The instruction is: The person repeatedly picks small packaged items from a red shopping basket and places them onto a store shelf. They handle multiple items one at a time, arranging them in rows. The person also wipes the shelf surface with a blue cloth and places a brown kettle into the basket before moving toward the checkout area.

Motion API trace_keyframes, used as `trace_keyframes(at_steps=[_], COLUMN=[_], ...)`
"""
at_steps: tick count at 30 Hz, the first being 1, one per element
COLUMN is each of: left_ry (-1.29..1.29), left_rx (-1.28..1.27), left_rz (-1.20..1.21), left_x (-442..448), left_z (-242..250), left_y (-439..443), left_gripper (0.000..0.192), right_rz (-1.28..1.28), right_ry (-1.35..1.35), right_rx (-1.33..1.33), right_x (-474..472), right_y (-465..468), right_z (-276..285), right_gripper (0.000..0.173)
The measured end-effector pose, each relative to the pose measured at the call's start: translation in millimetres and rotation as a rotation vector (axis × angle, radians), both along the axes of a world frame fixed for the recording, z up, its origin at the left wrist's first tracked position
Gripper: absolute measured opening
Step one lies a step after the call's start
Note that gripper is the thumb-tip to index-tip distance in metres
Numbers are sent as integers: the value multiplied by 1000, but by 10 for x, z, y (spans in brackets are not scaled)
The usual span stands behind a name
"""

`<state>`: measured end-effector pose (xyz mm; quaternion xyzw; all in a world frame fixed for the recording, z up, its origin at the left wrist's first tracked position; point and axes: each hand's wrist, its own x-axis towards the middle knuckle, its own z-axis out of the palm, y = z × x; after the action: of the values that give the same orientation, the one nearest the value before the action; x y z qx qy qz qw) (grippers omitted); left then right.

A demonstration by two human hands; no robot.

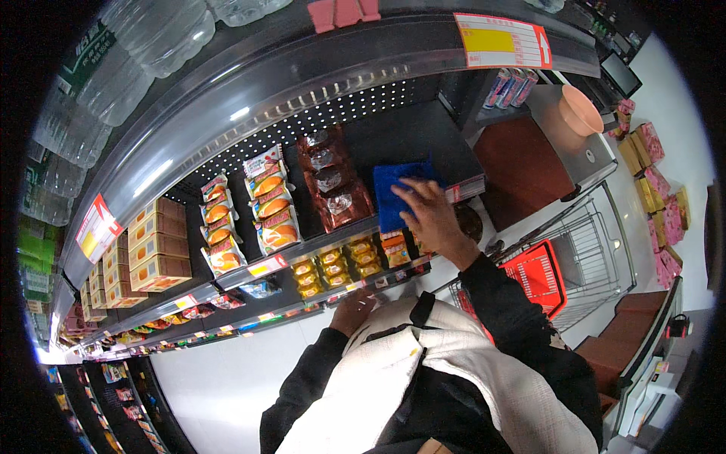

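Note:
My right hand (428, 218) lies over a blue cloth (394, 196) on the black store shelf, its fingers spread; whether they press on the cloth is hard to tell. Left of the cloth stands a row of dark brown foil packets (334, 181), then a row of wrapped pastries (276, 207) and another such row (220, 227). My left hand (353, 311) is low beside the lower shelf's front edge, near the pale apron, with its fingers partly hidden and blurred.
Stacked cartons (161, 247) stand at the shelf's left. Gold-wrapped packs (334, 267) fill part of the lower shelf. Large water bottles (153, 34) sit above. At right are a counter with a peach-coloured bowl (581, 110), and a wire cart (595, 244) holding a red basket (533, 278).

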<state>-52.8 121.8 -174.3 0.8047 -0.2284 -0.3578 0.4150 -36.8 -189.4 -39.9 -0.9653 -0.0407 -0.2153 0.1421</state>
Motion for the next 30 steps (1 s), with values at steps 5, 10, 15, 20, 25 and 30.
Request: trace_keyframes(at_steps=[5, 10, 15, 20, 25, 30], left_ry=[-123, -37, -284, -560, -496, -906], left_rx=[-78, -214, -171, -163, -182, 87], left_rz=[-29, 62, -81, -184, -90, -340], left_x=[111, 238, 343, 407, 375, 212], left_z=[-186, -446, -514, -831, -897, -977], left_y=[74, 139, 358, 510, 554, 623], left_gripper=[27, 24, 24, 22, 25, 11], right_rz=[28, -53, -256, -328, -368, -405], right_ry=[103, 199, 242, 192, 312, 402], right_rx=[-82, -140, -341, -198, -183, -159], right_x=[78, -47, -132, 132, 743, 1353], right_y=[142, -207, -854, -1100, -1278, -1196], right_z=[-92, -122, -152, -284, -233, -95], right_gripper=[63, 65, 58, 55, 57, 59])
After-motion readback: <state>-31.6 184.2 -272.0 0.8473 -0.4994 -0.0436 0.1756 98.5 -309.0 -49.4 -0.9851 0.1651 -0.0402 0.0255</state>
